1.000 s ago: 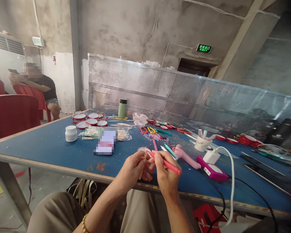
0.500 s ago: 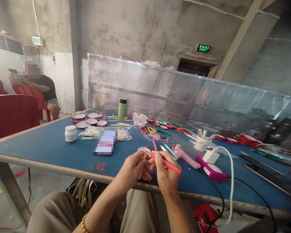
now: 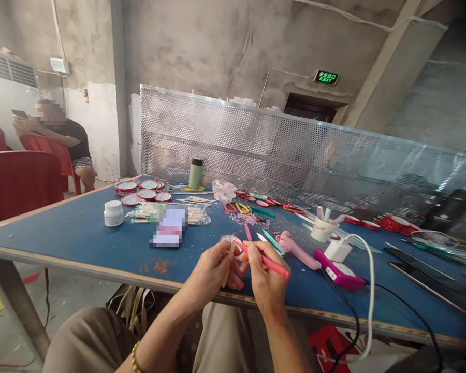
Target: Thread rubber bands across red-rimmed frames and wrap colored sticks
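pink pen point(image 3: 272, 265) up at small red-rimmed disc point(image 3: 228, 238)

l hand point(image 3: 212, 264): closed in a pinch, thumb + fingers on flat wooden stick point(image 3: 224, 278). disc sits nr stick's upper end, just past the fingertips, above front part of bench point(image 3: 81, 243); partly hidden, so can't tell if it touches the bench. r hand point(image 3: 270, 285): fingers closed round pen, writing-type grip, tip nr disc's r side; contact unclear.

just r of hands: teal pen point(image 3: 272, 240), then pink glue gun point(image 3: 299, 252), purple box point(image 3: 344, 272) w/ white plug point(image 3: 338, 251) on top. paper cup point(image 3: 323, 229) w/ pens behind those. beyond hands: plier handles in orange, yellow + teal, nr pile of pink/purple bits point(image 3: 252, 219).

l side: phone point(image 3: 169, 228), screen pixelated, by bagged sticks point(image 3: 198, 215); white jar point(image 3: 114, 214) further l; more red-rimmed discs point(image 3: 146, 195) behind; green bottle point(image 3: 195, 175) nr perforated panel point(image 3: 217, 129). far l bkgd: seated person point(image 3: 72, 134), red chair point(image 3: 48, 150), dark device held up.
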`<action>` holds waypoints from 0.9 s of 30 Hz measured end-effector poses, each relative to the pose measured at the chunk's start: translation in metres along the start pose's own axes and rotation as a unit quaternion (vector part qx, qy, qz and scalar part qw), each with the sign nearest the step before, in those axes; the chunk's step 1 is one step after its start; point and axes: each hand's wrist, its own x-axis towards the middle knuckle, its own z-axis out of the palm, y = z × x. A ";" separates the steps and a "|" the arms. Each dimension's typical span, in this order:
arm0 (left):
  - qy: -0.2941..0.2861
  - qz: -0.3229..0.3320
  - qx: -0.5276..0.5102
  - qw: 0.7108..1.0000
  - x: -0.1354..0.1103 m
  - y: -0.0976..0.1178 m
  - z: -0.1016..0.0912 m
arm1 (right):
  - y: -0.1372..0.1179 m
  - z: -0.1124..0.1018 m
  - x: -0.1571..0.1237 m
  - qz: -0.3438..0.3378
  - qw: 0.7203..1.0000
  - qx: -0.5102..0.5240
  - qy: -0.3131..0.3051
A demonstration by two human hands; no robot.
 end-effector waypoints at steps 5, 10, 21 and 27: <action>0.005 -0.014 -0.006 1.000 -0.001 0.002 0.001 | 0.002 0.000 -0.001 0.007 1.000 -0.002 -0.004; 0.009 -0.014 -0.002 1.000 -0.001 -0.001 0.000 | 0.003 0.000 -0.001 0.004 1.000 0.001 0.004; 0.007 -0.005 0.005 1.000 -0.002 0.001 0.000 | 0.002 0.000 0.000 -0.013 0.999 -0.029 -0.015; 0.010 0.005 0.017 1.000 0.000 0.002 0.000 | 0.001 -0.001 0.000 -0.013 0.999 -0.045 -0.023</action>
